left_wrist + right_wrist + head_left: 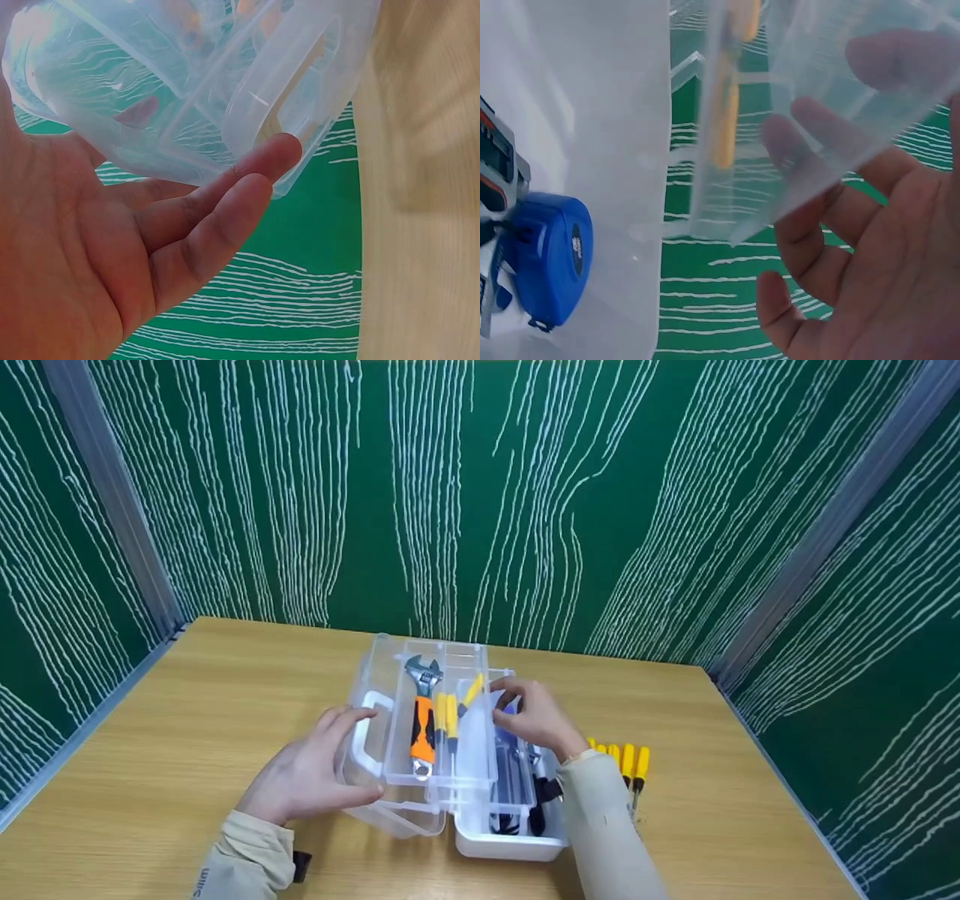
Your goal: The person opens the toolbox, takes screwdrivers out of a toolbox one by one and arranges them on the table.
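A clear plastic toolbox stands unfolded on the table, its lid [397,816] tilted up on the left and its white base [510,847] on the right. Against the lid's outer side, by the white handle [369,742], rests my left hand [307,772] with fingers spread. My right hand [538,716] pinches the edge of a translucent tray [817,150]. An orange-handled adjustable wrench [423,720] and yellow-handled screwdrivers [446,716] lie in the upper part. A blue tape measure [551,255] sits inside the base beside a caliper [499,161].
Several yellow-handled screwdrivers [634,765] lie on the wooden table [720,810] to the right of the toolbox, partly behind my right forearm. Green panels with white lines [525,510] enclose the table at the back and sides.
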Motion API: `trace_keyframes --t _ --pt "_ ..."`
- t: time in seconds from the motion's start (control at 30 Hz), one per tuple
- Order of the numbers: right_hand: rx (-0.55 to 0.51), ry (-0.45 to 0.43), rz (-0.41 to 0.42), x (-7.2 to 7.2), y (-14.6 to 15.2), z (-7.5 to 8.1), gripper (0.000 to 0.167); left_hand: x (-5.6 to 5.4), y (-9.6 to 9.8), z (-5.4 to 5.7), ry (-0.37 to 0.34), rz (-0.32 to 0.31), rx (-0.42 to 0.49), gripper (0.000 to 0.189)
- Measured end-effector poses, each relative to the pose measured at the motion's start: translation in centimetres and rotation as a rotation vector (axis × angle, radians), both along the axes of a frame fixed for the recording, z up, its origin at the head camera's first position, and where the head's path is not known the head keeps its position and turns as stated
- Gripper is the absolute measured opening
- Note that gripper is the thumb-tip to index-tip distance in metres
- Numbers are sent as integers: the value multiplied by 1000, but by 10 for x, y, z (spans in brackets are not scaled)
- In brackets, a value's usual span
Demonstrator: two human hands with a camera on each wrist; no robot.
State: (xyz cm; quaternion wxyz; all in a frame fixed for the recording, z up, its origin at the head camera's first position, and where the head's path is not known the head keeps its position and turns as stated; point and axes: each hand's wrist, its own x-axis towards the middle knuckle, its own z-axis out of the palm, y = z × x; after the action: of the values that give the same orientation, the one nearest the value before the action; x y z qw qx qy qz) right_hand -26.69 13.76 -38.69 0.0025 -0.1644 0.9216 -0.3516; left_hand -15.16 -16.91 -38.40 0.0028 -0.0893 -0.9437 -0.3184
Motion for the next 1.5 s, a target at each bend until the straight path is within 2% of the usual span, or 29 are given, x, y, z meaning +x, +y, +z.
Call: trace_keyframes --t 0.1,0.27,0.53,0.73,0.9,1.0,1.13,1.23,1.33,1.5 --pt "27 -19 -18 -2 -2 -3 37 0 0 0 -1 -7 0 92" --pt "71 19 -35 -4 -7 -3 40 -1 -1 2 10 -9 -11 93" --pt "187 67 -60 -6 -15 -6 43 0 1 1 -43 13 -1 92" --pt "248 101 -18 -9 -13 -13 39 -1 0 -1 -28 13 1 92" --pt "225 130 10 -10 -14 -16 34 -2 -1 -1 2 8 -4 91" --pt "187 166 1 -11 -14 -17 28 -1 -2 -1 15 -1 -5 90" --pt "135 204 -12 -11 -14 -18 29 -1 -2 -1 6 -5 -3 90" --pt "140 193 -16 -11 -14 -18 33 -1 -1 -1 -4 0 1 90" --pt "179 170 -22 -11 -15 -19 29 -2 -1 -2 -12 11 4 91" --pt "161 157 -24 -10 -15 -19 25 -2 0 0 -28 25 4 91"
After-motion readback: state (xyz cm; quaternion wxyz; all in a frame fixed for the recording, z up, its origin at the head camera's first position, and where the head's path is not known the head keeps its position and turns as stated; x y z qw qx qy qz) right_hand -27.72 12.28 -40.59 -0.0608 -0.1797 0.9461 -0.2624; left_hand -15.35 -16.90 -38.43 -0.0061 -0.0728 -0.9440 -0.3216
